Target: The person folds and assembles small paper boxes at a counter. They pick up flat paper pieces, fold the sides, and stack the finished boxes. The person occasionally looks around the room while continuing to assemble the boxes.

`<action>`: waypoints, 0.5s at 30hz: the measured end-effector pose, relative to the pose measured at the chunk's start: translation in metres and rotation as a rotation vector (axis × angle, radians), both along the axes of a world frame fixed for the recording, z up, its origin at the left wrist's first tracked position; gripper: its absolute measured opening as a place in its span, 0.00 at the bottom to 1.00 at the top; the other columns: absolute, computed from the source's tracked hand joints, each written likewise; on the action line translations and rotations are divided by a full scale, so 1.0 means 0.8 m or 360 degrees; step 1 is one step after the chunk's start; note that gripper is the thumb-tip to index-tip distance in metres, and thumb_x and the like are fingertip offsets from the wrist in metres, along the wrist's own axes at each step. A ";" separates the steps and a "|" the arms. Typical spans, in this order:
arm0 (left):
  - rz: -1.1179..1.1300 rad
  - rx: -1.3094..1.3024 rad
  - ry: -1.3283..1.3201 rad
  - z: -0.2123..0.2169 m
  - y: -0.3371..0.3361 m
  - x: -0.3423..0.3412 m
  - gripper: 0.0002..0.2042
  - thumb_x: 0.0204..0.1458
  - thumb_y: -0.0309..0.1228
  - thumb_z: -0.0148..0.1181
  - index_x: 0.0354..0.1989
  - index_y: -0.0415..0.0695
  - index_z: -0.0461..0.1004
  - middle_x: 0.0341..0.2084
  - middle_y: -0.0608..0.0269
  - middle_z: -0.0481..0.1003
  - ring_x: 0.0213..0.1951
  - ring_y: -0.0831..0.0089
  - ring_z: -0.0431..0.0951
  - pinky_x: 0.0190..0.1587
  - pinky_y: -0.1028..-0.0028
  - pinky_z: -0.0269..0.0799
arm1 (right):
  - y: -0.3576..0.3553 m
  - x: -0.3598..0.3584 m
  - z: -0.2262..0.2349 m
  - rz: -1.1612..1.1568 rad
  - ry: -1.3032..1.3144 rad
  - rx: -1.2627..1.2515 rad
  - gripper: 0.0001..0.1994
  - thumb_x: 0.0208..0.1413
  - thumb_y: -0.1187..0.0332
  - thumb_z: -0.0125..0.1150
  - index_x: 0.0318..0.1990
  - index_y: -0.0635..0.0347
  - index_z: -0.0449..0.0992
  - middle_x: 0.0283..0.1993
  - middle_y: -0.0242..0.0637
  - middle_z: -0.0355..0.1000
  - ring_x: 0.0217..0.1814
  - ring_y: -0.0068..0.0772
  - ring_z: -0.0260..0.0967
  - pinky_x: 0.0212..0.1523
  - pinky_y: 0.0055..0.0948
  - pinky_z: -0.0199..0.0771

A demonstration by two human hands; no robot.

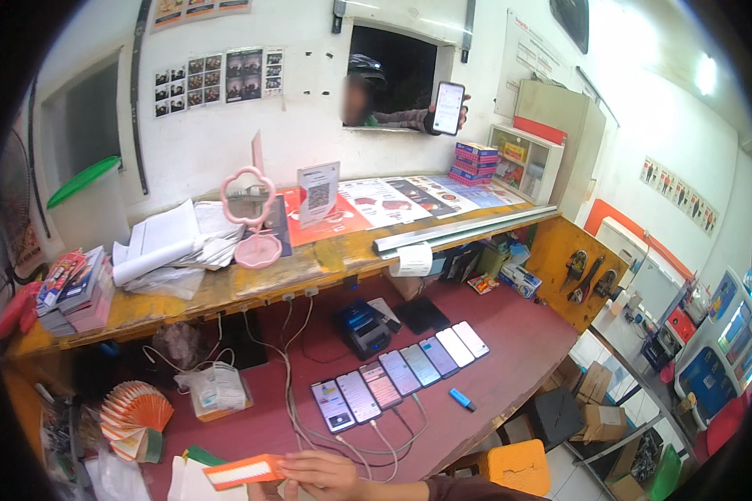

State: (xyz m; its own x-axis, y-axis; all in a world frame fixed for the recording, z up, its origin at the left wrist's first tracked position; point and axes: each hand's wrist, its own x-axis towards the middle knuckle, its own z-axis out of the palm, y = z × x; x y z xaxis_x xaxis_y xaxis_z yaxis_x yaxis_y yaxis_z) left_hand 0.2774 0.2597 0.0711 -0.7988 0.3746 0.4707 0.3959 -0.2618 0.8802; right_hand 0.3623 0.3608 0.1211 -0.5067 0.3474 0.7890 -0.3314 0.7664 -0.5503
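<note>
My right hand (pixel 322 474) reaches in from the lower right in a dark sleeve. Its fingers are closed on the right end of an orange card with a white panel (pixel 241 473). A bit of skin shows under the card at the picture's lower edge; it may be part of my left hand, whose fingers are hidden. Below the card lies a white paper (pixel 194 483) with a green edge. A fanned stack of orange and white slips (pixel 134 417) stands to the left. Several lit smartphones (pixel 380 384) lie in a slanting row on the dark red desk (pixel 510 351).
White cables (pixel 291 367) run across the desk to the phones. A blue marker (pixel 462 399) and a small black printer (pixel 363 330) lie near them. Above is a wooden shelf (pixel 330 260) with papers and a pink mirror. At the window, another person's hand holds up a phone (pixel 449 108).
</note>
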 end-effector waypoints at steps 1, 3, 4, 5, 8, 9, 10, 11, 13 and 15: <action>0.0031 0.0062 -0.0075 0.006 0.007 0.009 0.14 0.49 0.29 0.61 0.42 0.36 0.72 0.31 0.58 0.74 0.33 0.70 0.73 0.38 0.70 0.72 | 0.008 -0.001 -0.002 -0.0044 -0.0018 0.0022 0.20 0.46 0.76 0.60 0.50 0.57 0.72 0.48 0.40 0.71 0.48 0.40 0.71 0.47 0.33 0.72; -0.0010 -0.0028 -0.0304 0.017 0.021 0.014 0.13 0.52 0.28 0.58 0.44 0.35 0.70 0.33 0.57 0.74 0.34 0.70 0.73 0.39 0.69 0.71 | 0.024 -0.007 -0.012 -0.0168 -0.0171 0.0142 0.21 0.46 0.76 0.60 0.52 0.57 0.71 0.49 0.40 0.71 0.49 0.39 0.70 0.47 0.33 0.71; -0.0029 -0.0070 -0.0416 0.019 0.029 0.013 0.13 0.53 0.27 0.57 0.45 0.35 0.69 0.34 0.57 0.73 0.35 0.70 0.72 0.40 0.69 0.71 | 0.034 -0.010 -0.017 -0.0229 -0.0244 0.0204 0.21 0.47 0.75 0.60 0.52 0.57 0.70 0.49 0.40 0.70 0.49 0.39 0.70 0.48 0.34 0.71; -0.0015 -0.0190 -0.1206 0.021 0.031 0.006 0.14 0.57 0.28 0.51 0.49 0.34 0.66 0.40 0.55 0.72 0.42 0.69 0.71 0.43 0.69 0.70 | 0.046 -0.012 -0.022 -0.0287 -0.0316 0.0269 0.22 0.47 0.75 0.59 0.53 0.56 0.69 0.50 0.40 0.70 0.50 0.39 0.70 0.48 0.34 0.71; -0.0091 0.0427 -0.1172 0.008 0.060 -0.021 0.16 0.59 0.33 0.47 0.50 0.34 0.65 0.44 0.55 0.71 0.47 0.67 0.69 0.48 0.69 0.68 | 0.099 0.003 -0.037 -0.0443 -0.0404 0.0093 0.18 0.49 0.72 0.58 0.50 0.57 0.68 0.48 0.40 0.69 0.48 0.40 0.69 0.46 0.34 0.70; -0.1048 0.0909 -0.1085 0.007 0.071 -0.050 0.17 0.61 0.36 0.44 0.52 0.36 0.65 0.47 0.55 0.71 0.49 0.64 0.70 0.51 0.67 0.67 | 0.117 0.005 -0.041 -0.0411 -0.0400 -0.0202 0.17 0.49 0.72 0.59 0.48 0.57 0.69 0.46 0.40 0.69 0.46 0.40 0.70 0.44 0.33 0.70; -0.0861 0.0966 -0.1247 -0.001 0.078 -0.049 0.18 0.61 0.36 0.44 0.52 0.36 0.64 0.48 0.55 0.70 0.49 0.63 0.70 0.52 0.66 0.67 | 0.131 0.008 -0.044 -0.0389 -0.0393 -0.0510 0.15 0.49 0.72 0.59 0.46 0.58 0.70 0.44 0.40 0.70 0.45 0.40 0.70 0.42 0.32 0.71; -0.0674 0.1020 -0.1407 -0.009 0.089 -0.049 0.18 0.61 0.36 0.44 0.53 0.37 0.64 0.49 0.54 0.70 0.50 0.63 0.70 0.52 0.66 0.67 | 0.141 0.013 -0.046 -0.0337 -0.0412 -0.0607 0.14 0.48 0.72 0.60 0.44 0.58 0.70 0.42 0.40 0.70 0.43 0.40 0.71 0.40 0.31 0.71; -0.0438 0.1031 -0.1569 -0.022 0.108 -0.040 0.18 0.61 0.37 0.43 0.53 0.37 0.64 0.49 0.54 0.70 0.51 0.63 0.70 0.54 0.64 0.66 | 0.155 0.021 -0.051 -0.0251 -0.0440 -0.0830 0.11 0.48 0.71 0.61 0.40 0.60 0.72 0.38 0.39 0.70 0.39 0.40 0.71 0.36 0.30 0.72; -0.0405 0.0497 -0.1352 -0.034 0.128 -0.019 0.19 0.61 0.39 0.42 0.51 0.36 0.66 0.48 0.51 0.70 0.50 0.63 0.70 0.52 0.66 0.66 | 0.161 0.025 -0.054 -0.0161 -0.0421 -0.0670 0.11 0.47 0.70 0.62 0.39 0.60 0.73 0.37 0.37 0.71 0.36 0.38 0.72 0.34 0.27 0.72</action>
State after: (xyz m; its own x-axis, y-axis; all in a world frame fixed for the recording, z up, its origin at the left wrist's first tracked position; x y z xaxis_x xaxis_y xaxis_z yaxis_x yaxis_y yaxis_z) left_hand 0.2626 0.3619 0.0439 -0.8325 0.5401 -0.1236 -0.4482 -0.5252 0.7234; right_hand 0.3821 0.4895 0.0778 -0.6178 0.6652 0.4193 -0.0747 0.4812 -0.8734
